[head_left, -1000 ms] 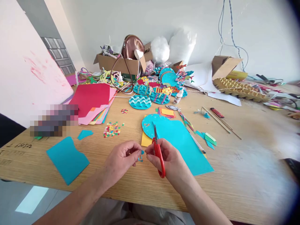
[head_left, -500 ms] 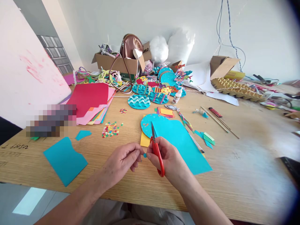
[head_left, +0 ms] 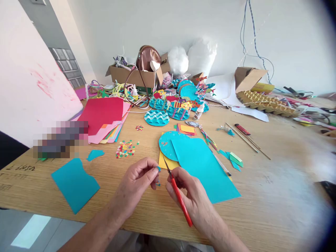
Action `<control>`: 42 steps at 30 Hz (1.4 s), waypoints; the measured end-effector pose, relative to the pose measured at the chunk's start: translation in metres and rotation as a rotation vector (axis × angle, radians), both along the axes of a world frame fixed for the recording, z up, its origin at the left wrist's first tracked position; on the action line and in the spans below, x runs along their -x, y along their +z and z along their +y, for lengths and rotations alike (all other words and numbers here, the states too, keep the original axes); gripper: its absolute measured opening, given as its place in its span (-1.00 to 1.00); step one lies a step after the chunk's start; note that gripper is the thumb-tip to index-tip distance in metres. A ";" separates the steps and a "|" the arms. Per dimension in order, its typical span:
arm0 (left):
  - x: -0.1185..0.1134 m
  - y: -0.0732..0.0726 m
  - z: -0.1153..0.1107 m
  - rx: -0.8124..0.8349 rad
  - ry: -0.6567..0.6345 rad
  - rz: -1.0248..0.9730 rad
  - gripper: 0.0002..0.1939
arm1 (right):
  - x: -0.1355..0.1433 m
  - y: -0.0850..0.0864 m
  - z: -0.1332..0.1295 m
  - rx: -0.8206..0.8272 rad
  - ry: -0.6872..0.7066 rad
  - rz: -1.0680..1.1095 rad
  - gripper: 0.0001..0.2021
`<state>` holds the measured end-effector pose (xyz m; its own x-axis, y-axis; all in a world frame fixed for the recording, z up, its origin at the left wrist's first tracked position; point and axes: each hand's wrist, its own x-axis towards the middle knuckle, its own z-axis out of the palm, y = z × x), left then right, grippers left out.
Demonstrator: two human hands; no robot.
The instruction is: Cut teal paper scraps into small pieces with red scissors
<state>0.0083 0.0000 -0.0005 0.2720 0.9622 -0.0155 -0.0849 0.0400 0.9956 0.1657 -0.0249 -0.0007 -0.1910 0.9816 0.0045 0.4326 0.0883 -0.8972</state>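
Note:
Between thumb and forefinger, my left hand (head_left: 140, 180) pinches a small blue paper piece (head_left: 158, 169). My right hand (head_left: 185, 187) is wrapped round red-handled scissors (head_left: 181, 199), whose blades point up and to the left, close to my left fingertips. Just beyond my right hand lies a large blue sheet (head_left: 204, 168), partly over a blue speckled disc (head_left: 170, 145) and a yellow sheet (head_left: 166, 161). To the left are a cut blue sheet (head_left: 76, 183), a smaller blue scrap (head_left: 95, 154) and several coloured paper dots (head_left: 125, 149).
Stacked coloured paper (head_left: 102, 113) lies at the back left. Blue wavy decorations (head_left: 156, 118), a glue bottle (head_left: 198, 112) and a cardboard box (head_left: 123, 75) stand farther back. Sticks (head_left: 244, 138) and an egg tray (head_left: 265, 102) are on the right.
The small blue piece has passed from beside my right fingertips into my left pinch. The scissors have tilted, their handles now lower and farther right. The view has shifted slightly.

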 end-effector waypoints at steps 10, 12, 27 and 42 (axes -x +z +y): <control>-0.005 -0.001 -0.003 0.022 0.017 -0.151 -0.86 | 0.004 -0.002 -0.004 -0.165 0.020 -0.189 -0.85; -0.006 -0.002 -0.003 0.020 0.019 -0.151 -0.86 | 0.005 0.000 -0.004 -0.175 0.016 -0.206 -0.85; -0.007 -0.009 -0.004 0.003 0.014 -0.190 -0.86 | 0.006 -0.006 -0.004 -0.244 -0.040 -0.208 -0.84; -0.005 -0.009 -0.004 -0.028 -0.008 -0.130 -0.85 | 0.002 -0.013 -0.004 -0.252 -0.050 -0.224 -0.77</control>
